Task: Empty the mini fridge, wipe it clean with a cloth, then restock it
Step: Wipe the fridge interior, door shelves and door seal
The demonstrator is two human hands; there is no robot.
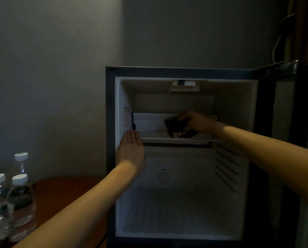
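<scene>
Left hand lies flat, fingers straight, on the mini fridge wall. Right hand clutches one dark cloth on the shelf. Four water bottles sit on the table.

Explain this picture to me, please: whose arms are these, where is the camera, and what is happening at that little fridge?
No machine here: these are a person's bare arms, filmed by one camera worn on the head, looking forward and down. The mini fridge stands open, no drinks visible inside. The right hand grips a dark cloth on the shelf; the left hand lies flat, fingers straight, against the fridge's left edge. Water bottles stand on the wooden table to the left.
</scene>
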